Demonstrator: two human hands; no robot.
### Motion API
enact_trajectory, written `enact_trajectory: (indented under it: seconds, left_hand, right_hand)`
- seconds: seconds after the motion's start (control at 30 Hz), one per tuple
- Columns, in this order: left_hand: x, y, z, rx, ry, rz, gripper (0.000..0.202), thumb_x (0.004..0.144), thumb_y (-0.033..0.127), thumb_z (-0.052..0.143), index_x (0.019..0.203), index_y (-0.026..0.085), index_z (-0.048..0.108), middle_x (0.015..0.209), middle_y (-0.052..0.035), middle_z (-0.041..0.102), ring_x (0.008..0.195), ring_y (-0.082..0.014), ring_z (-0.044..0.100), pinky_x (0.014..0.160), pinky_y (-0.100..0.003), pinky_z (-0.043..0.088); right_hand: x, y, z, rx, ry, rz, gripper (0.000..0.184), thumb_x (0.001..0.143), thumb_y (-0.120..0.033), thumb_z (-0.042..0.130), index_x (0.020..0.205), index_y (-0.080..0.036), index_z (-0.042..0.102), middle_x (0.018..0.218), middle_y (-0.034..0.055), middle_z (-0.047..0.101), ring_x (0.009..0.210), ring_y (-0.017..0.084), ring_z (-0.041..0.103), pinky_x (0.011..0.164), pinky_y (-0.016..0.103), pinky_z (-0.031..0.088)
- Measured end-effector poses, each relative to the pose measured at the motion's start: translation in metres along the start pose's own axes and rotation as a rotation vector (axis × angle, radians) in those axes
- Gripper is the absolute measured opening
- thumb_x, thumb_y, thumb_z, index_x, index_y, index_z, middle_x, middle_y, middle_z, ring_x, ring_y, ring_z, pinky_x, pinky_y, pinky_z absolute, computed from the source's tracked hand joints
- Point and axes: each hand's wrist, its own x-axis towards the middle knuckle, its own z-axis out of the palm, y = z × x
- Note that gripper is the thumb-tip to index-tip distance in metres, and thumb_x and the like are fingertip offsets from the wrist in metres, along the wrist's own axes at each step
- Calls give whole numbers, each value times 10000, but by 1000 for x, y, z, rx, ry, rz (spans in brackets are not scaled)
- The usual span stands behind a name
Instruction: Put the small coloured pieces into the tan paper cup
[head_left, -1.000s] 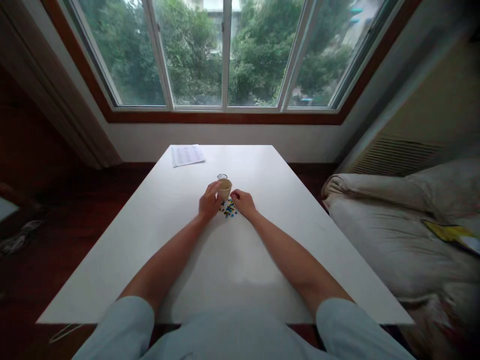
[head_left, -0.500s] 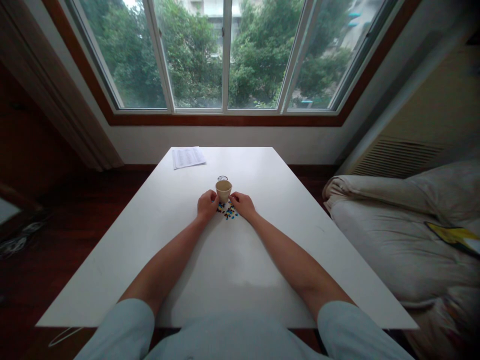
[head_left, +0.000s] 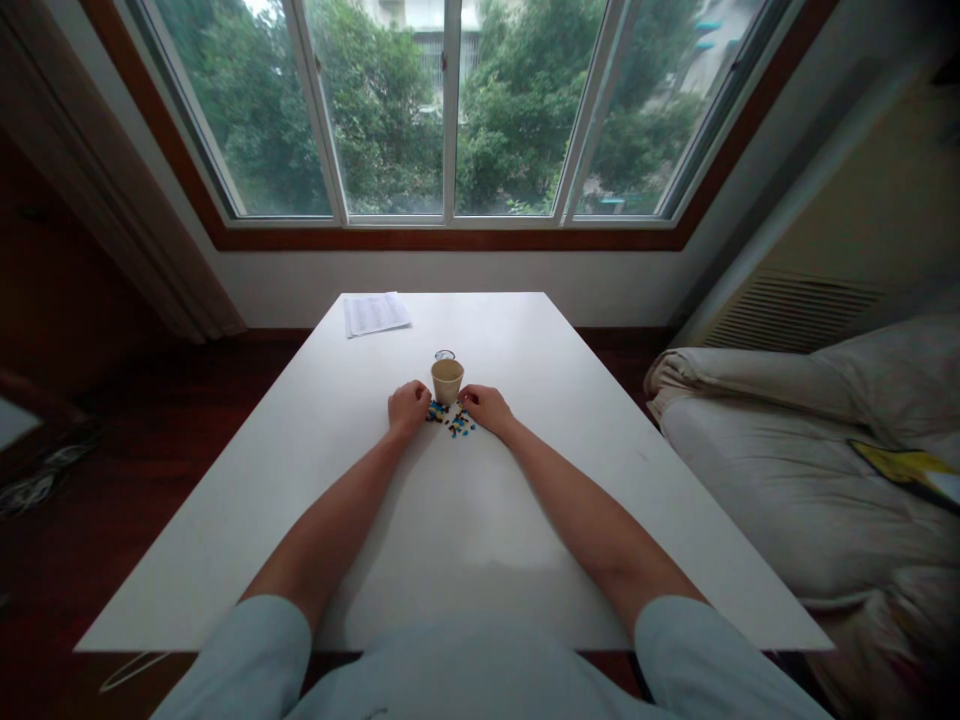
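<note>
Beside the beads (head_left: 451, 419), left hand (head_left: 408, 408) and right hand (head_left: 488, 407) rest curled on the table (head_left: 585, 400), grip unclear

Coloured bits (head_left: 450, 419) between the hands are too small to identify. Left hand (head_left: 408, 407) has fingers curled under, grip hidden; right hand (head_left: 487, 407) fingertips unclear. Clear object (head_left: 445, 354) at 12 o'clock of paper cup (head_left: 448, 381) is half hidden. Paper (head_left: 376, 313) print unreadable. Yellow item (head_left: 911, 470) at 3 o'clock is cut off.
</note>
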Motion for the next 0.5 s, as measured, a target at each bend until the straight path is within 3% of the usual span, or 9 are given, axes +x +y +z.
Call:
enact_trajectory:
  seconds: [0.23,0.5]
  left_hand:
    - [16,-22,-5,6,-38,-90,267,898,363,458,949,236,688,926,-31,717,828,-170,603,701,-265,377]
    - [17,-23,0,69,-78,-25,247,872,377,497,932,262,707,921,-26,729,858,-191,618,773,-289,388]
  right_hand:
    - [1,3,-8,-51,-71,-111,237,781,-134,547,920,-201,727,767,5,650,709,127,524,669,221,365]
    - [0,1,-9,-36,-93,-175,239,777,-108,552,899,-201,736,830,18,663,778,144,548,763,239,400]
